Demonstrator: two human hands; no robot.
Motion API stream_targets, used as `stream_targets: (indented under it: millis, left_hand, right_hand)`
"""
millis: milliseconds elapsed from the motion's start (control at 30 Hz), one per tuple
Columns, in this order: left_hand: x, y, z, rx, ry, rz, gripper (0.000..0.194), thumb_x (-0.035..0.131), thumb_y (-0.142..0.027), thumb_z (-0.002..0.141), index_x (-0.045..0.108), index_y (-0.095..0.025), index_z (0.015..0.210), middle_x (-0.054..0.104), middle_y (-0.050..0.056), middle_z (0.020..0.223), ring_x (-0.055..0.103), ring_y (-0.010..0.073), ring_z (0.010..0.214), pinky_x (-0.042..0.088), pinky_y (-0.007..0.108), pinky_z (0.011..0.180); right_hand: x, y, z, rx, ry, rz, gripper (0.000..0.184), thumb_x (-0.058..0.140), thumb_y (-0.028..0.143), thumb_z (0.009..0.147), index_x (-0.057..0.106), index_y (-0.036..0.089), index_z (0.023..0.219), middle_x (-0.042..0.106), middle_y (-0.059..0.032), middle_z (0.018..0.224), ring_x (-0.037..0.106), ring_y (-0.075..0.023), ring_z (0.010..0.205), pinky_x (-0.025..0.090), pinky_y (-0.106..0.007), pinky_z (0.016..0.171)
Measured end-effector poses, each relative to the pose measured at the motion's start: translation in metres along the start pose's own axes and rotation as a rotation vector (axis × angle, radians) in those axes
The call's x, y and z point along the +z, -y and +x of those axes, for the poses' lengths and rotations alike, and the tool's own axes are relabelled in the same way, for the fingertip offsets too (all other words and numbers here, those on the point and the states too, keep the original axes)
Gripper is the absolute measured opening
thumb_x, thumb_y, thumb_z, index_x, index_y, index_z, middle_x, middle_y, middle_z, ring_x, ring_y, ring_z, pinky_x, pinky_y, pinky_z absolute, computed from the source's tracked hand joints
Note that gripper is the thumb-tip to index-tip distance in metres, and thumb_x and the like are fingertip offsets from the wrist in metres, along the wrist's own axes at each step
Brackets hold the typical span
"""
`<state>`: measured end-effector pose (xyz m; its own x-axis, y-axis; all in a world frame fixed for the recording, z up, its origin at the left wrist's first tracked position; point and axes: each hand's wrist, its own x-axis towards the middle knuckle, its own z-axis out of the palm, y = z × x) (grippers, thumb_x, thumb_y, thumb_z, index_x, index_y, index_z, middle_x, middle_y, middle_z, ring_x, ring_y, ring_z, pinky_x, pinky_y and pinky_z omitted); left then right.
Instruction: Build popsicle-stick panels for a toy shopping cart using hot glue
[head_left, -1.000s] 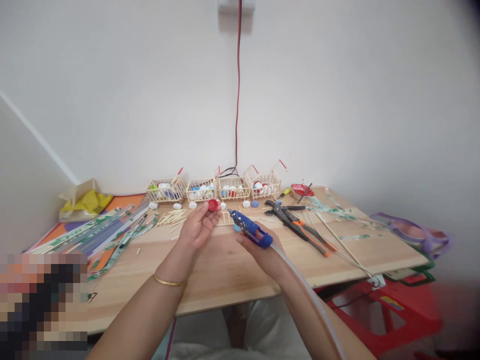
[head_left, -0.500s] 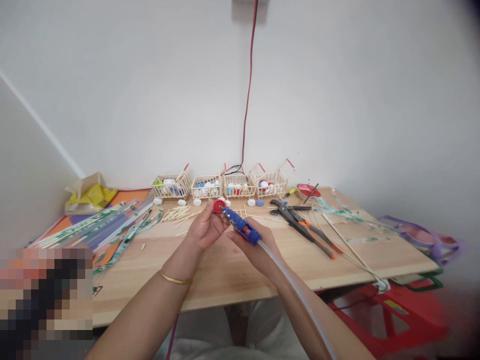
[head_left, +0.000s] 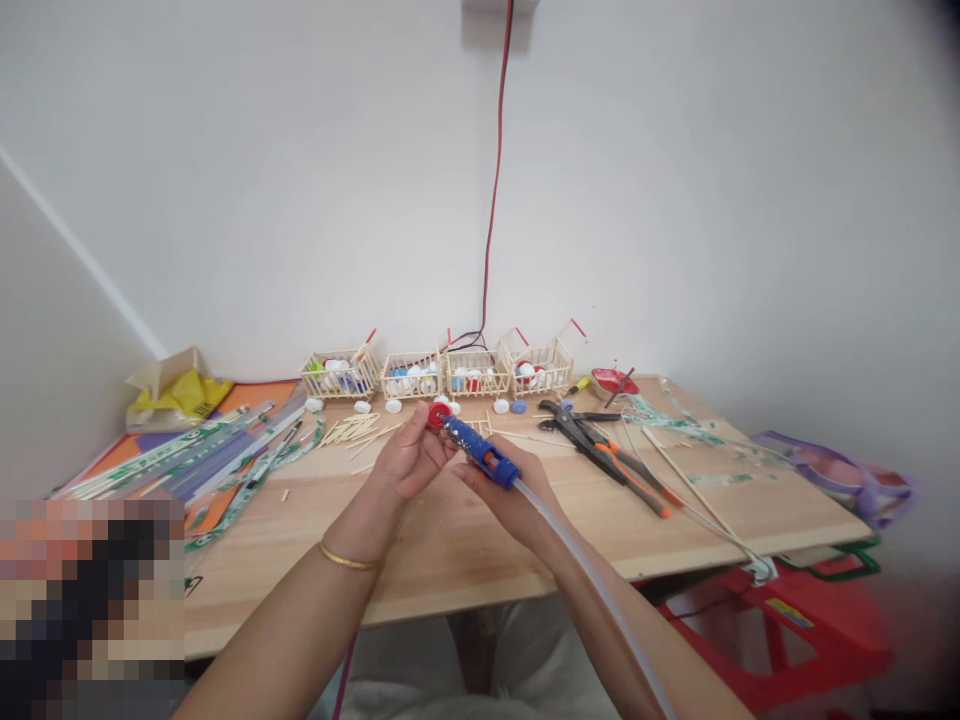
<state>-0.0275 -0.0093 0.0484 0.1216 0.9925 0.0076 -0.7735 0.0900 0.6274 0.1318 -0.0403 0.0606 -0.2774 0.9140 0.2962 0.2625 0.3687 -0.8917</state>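
Left hand (head_left: 409, 460): pinching one red cap (head_left: 439, 415). Right hand (head_left: 517, 490): wrapped around one blue glue gun (head_left: 480, 452), nozzle at cap. Yellow bag (head_left: 184, 395): dark lettering, illegible.

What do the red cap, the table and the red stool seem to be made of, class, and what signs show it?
Cap: probably smooth plastic, evenly red with a raised rim.
Table: wood or wood-look board, smooth, with streaky grain.
Stool: likely plastic, slightly shiny, one solid red with shaped openings.
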Motion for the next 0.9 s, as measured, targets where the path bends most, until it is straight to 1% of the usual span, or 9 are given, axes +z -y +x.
stream_targets:
  millis: [133, 267, 400, 533, 767, 900]
  left_hand:
    - [-0.0034, 0.0002, 0.0014, -0.007, 0.008, 0.021, 0.031, 0.069, -0.042, 0.075, 0.064, -0.012, 0.080, 0.064, 0.003, 0.071, 0.060, 0.0114, 0.065, 0.050, 0.023, 0.063]
    - [-0.0058, 0.0000, 0.0027, -0.005, -0.006, 0.016, 0.029, 0.072, -0.039, 0.073, 0.065, -0.011, 0.080, 0.065, 0.003, 0.071, 0.061, 0.0115, 0.065, 0.050, 0.023, 0.064]
    - [-0.0042, -0.0008, 0.0021, -0.013, -0.024, 0.026, 0.025, 0.071, -0.035, 0.074, 0.065, -0.012, 0.079, 0.065, 0.003, 0.071, 0.061, 0.0117, 0.064, 0.050, 0.024, 0.063]
    - [-0.0029, -0.0019, 0.0014, -0.004, -0.022, 0.031, 0.024, 0.074, -0.033, 0.071, 0.064, -0.012, 0.075, 0.065, 0.002, 0.068, 0.060, 0.0113, 0.062, 0.050, 0.024, 0.063]
    - [-0.0037, -0.0029, 0.0020, -0.002, -0.014, 0.051, 0.023, 0.075, -0.032, 0.070, 0.065, -0.012, 0.075, 0.064, 0.002, 0.067, 0.059, 0.0109, 0.061, 0.050, 0.023, 0.062]
    - [-0.0035, -0.0031, 0.0016, 0.002, -0.003, 0.053, 0.026, 0.077, -0.033, 0.067, 0.066, -0.011, 0.075, 0.065, 0.002, 0.068, 0.059, 0.0106, 0.061, 0.050, 0.023, 0.061]
  right_hand:
    - [0.0001, -0.0025, -0.0004, -0.011, 0.011, 0.005, 0.027, 0.065, 0.045, 0.074, 0.056, 0.019, 0.076, 0.055, 0.0033, 0.066, 0.046, -0.0119, 0.060, 0.037, -0.023, 0.056]
    - [0.0008, -0.0031, -0.0013, -0.012, 0.005, 0.015, 0.026, 0.065, 0.044, 0.074, 0.056, 0.019, 0.076, 0.053, 0.0033, 0.065, 0.044, -0.0115, 0.060, 0.036, -0.023, 0.056]
    - [0.0016, -0.0021, -0.0019, -0.003, -0.001, 0.016, 0.026, 0.064, 0.044, 0.074, 0.056, 0.019, 0.075, 0.053, 0.0028, 0.065, 0.044, -0.0119, 0.060, 0.037, -0.023, 0.056]
    - [0.0014, -0.0009, -0.0015, 0.015, -0.002, -0.002, 0.027, 0.064, 0.044, 0.073, 0.057, 0.019, 0.075, 0.054, 0.0026, 0.064, 0.045, -0.0121, 0.060, 0.037, -0.023, 0.056]
    - [0.0026, 0.0009, -0.0025, 0.034, -0.003, 0.022, 0.029, 0.065, 0.045, 0.072, 0.054, 0.019, 0.071, 0.051, 0.0038, 0.062, 0.043, -0.0116, 0.058, 0.035, -0.023, 0.055]
    - [0.0025, 0.0019, -0.0027, 0.025, 0.011, 0.027, 0.028, 0.065, 0.045, 0.072, 0.054, 0.019, 0.071, 0.050, 0.0037, 0.063, 0.042, -0.0115, 0.059, 0.035, -0.024, 0.055]
